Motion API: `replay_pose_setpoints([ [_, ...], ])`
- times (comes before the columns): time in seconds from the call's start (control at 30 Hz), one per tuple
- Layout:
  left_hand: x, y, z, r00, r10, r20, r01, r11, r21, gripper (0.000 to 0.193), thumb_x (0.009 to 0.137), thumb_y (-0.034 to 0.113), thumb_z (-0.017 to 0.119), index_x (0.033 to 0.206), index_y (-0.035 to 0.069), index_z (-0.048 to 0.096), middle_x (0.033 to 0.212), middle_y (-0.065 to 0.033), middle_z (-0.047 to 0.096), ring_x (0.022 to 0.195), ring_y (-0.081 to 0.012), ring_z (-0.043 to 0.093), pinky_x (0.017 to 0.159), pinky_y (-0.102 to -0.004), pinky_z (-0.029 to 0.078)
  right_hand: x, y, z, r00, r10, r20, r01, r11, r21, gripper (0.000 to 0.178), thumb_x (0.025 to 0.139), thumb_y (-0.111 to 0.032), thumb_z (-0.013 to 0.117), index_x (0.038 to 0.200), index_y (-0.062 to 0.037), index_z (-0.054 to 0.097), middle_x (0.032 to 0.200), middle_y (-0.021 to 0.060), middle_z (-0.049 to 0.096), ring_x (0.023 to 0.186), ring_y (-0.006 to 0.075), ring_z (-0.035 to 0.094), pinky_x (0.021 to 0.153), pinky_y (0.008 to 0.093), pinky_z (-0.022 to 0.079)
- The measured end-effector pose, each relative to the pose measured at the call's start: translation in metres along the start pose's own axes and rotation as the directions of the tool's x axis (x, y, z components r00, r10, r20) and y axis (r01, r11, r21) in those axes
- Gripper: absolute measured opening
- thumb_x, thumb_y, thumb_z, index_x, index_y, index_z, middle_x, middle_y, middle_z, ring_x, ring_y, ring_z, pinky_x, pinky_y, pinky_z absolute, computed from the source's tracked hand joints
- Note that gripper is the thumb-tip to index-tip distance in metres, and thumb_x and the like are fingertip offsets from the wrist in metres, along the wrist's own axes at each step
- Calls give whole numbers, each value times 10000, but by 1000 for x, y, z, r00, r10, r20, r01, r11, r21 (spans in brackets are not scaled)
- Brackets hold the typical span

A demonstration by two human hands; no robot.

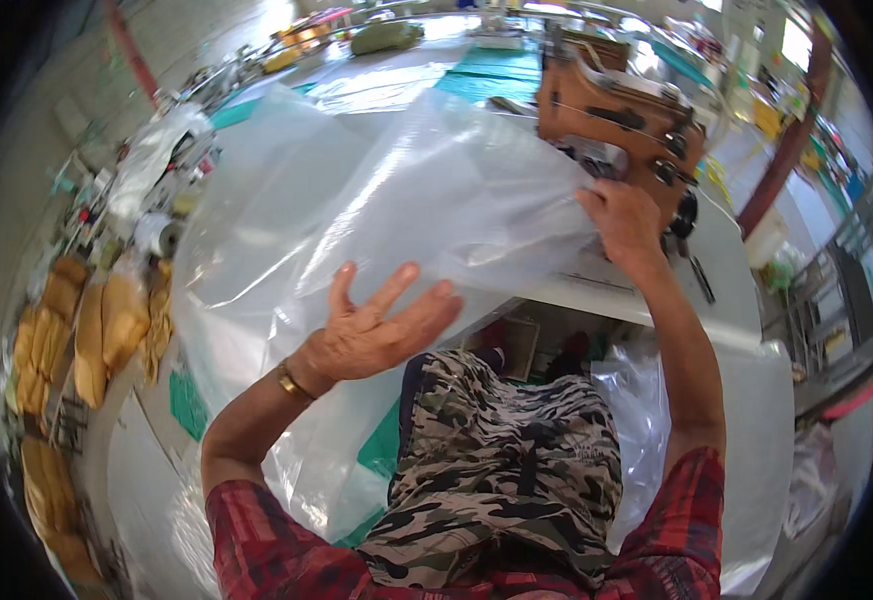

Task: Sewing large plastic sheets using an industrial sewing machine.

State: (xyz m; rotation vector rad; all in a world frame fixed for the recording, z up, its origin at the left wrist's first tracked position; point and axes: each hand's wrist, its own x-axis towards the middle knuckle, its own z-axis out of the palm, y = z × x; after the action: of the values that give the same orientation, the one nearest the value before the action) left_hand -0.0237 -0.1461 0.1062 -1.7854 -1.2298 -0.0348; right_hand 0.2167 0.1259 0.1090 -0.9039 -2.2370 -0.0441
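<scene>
A large clear plastic sheet [397,200] spreads over the table and drapes down past my left side toward my lap. Above its near part, my left hand [377,325] is open with its fingers spread; whether it touches the film I cannot tell. Beside the brown sewing machine [617,115], my right hand [625,222] is closed on the sheet's right edge, thumb on top and the other fingers partly hidden. The sheet's edge reaches close to the machine's needle area, which is mostly hidden behind that hand.
The pale worktable [737,270] carries a dark slim tool [702,278] right of the machine. Green sheeting [492,75] lies beyond. Tan bundles [122,325] and a white roll [160,235] stand at the left. More clear plastic [637,400] hangs by my right leg.
</scene>
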Motion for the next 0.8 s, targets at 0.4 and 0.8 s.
replay_pose_setpoints([
  [0.4,-44,-58,7,662,-749,-28,720,646,-254,784,829,306,732,1488,120,350,1570,-202,218,1423,-420,258,1125,-520,256,-17,25,-12,1000,6,3,-6,1000,10,366,899,-390,602,813,-37,645,766,214,637,756,409,617,680,492,446],
  [0.8,-163,-171,53,382,-895,231,827,219,-518,283,837,8,664,1119,20,648,638,-33,571,563,-138,507,576,-280,448,-11,12,-4,1000,-4,27,1,993,120,367,903,-377,602,797,-27,630,775,225,618,758,415,601,671,481,433],
])
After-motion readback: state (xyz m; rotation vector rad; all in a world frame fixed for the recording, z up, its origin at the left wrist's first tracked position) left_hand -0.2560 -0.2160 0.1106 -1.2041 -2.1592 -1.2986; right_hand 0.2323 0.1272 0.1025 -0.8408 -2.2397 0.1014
